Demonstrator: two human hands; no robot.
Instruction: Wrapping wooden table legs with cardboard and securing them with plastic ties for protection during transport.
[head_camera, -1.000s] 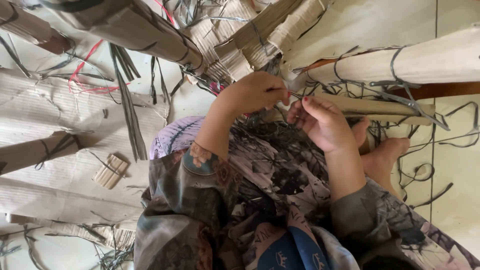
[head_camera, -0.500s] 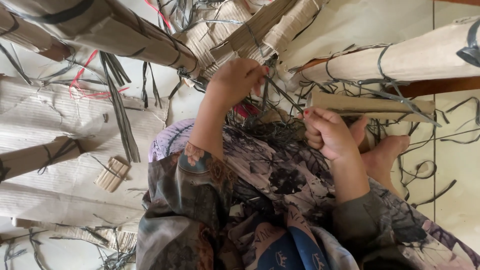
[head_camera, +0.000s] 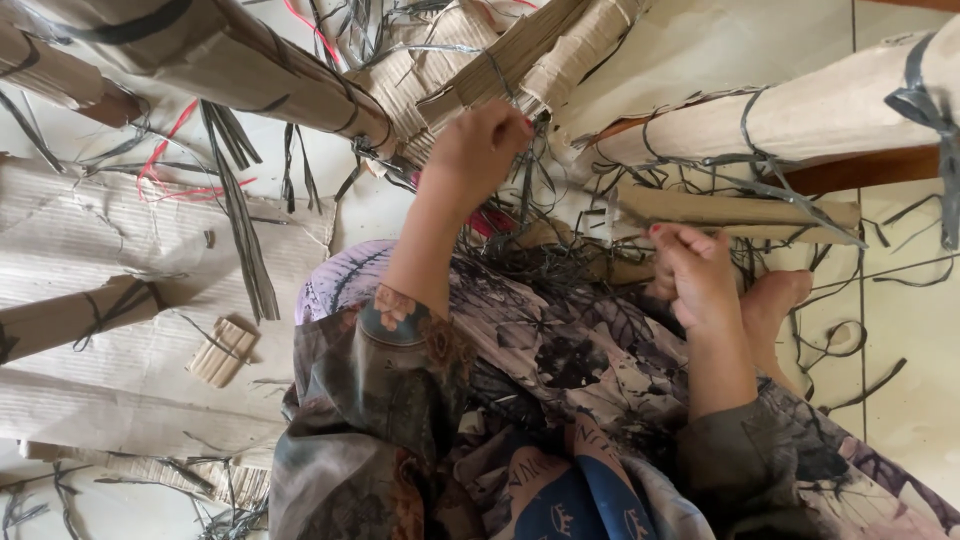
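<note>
The left hand (head_camera: 480, 150) grips dark strapping (head_camera: 525, 185) (probably) at the cardboard-wrapped legs (head_camera: 760, 130); the right hand (head_camera: 695, 275), fisted, should hold strands taut.

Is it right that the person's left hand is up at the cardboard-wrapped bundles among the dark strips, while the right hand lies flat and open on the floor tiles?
Not quite. The left hand is indeed up at the cardboard-wrapped bundles among the dark strips. But the head view shows the right hand closed in a fist, held above the patterned lap, not flat on the floor tiles.
</note>
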